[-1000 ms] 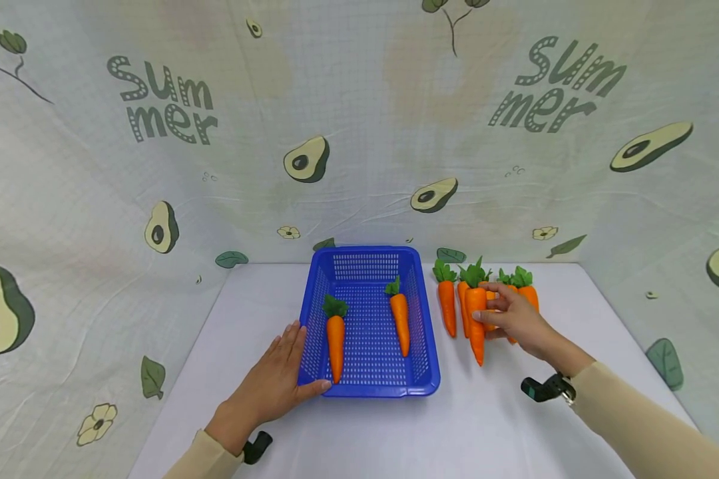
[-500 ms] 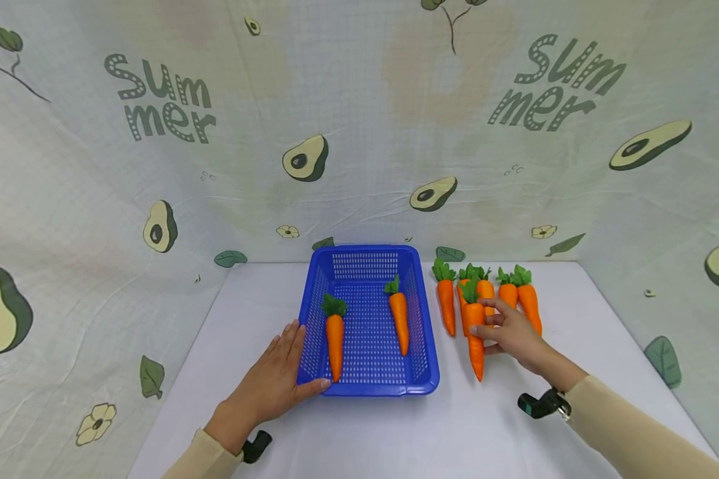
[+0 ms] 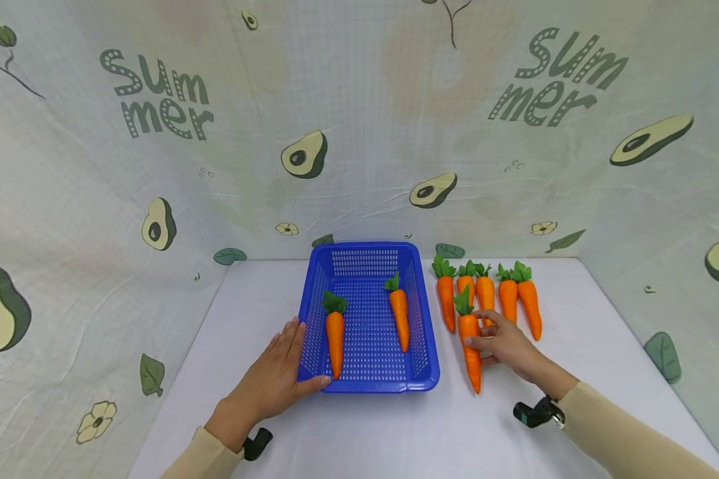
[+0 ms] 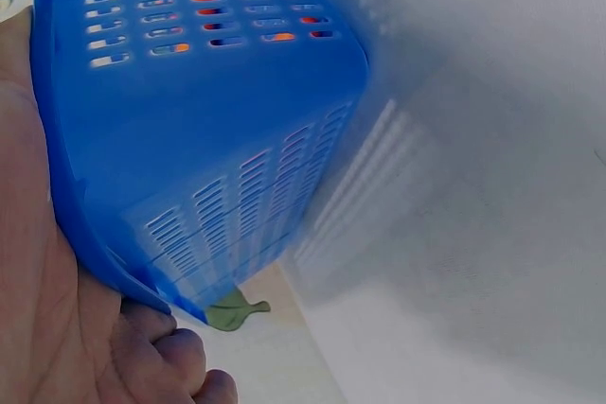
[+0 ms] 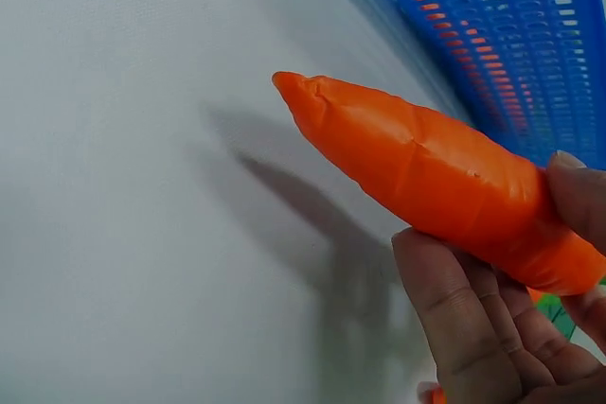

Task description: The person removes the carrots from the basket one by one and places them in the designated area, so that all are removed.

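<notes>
In the head view my right hand (image 3: 508,344) holds an orange carrot (image 3: 471,362) with green leafy top, pinched between thumb and fingers. The right wrist view has this carrot (image 5: 426,163) raised above the white surface, its shadow falling beneath the tip. My left hand (image 3: 275,372) rests along the near left corner of a blue plastic basket (image 3: 374,387), fingers extended on the left side and thumb on the front rim. Inside the basket lie two carrots, one at left (image 3: 335,342) and a slimmer one at right (image 3: 399,319).
Right of the basket several carrots lie in a row on the white table (image 3: 359,439), among them a leftmost carrot (image 3: 446,303) and a rightmost carrot (image 3: 530,307). A cloth printed with avocados (image 3: 304,154) hangs behind and at both sides.
My right hand has drawn the carrot toward me and slightly left, away from the row, uncovering the carrots behind it. My left hand keeps its place on the basket.
</notes>
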The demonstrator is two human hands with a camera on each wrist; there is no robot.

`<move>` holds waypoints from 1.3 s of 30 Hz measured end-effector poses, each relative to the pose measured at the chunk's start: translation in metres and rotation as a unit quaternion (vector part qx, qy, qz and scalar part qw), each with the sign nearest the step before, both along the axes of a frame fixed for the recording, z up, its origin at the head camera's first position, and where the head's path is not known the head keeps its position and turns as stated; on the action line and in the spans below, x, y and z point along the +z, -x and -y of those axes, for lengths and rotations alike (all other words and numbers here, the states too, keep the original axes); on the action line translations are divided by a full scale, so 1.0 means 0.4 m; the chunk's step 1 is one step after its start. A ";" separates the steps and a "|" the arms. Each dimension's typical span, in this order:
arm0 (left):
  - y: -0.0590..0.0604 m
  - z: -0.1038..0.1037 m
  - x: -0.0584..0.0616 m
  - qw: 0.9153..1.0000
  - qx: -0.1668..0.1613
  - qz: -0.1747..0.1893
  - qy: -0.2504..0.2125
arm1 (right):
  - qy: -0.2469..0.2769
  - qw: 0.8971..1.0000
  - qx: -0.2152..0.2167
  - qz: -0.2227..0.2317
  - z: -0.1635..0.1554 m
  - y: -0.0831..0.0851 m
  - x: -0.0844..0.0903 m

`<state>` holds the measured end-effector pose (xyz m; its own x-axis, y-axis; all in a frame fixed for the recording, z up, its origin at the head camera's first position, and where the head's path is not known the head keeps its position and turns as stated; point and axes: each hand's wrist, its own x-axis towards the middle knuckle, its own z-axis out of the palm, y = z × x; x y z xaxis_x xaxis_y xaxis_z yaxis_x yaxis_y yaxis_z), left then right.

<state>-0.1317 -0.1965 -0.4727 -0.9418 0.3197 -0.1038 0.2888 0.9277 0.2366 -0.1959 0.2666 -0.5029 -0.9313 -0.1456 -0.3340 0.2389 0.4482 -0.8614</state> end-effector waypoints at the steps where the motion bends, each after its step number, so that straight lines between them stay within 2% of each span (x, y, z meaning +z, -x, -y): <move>1: 0.000 0.000 0.000 1.000 0.000 -0.001 0.000 | -0.007 1.000 0.002 -0.001 0.002 -0.002 -0.002; 21: -0.001 0.002 -0.003 1.000 0.011 0.002 -0.016 | -0.108 0.994 -0.012 -0.012 0.044 -0.019 -0.039; 30: -0.002 0.000 -0.003 1.000 0.015 0.006 -0.024 | -0.119 0.993 -0.022 0.004 0.045 -0.026 -0.041; 39: -0.002 0.002 -0.006 1.000 0.019 0.002 -0.025 | -0.134 0.991 -0.017 -0.006 0.044 -0.022 -0.045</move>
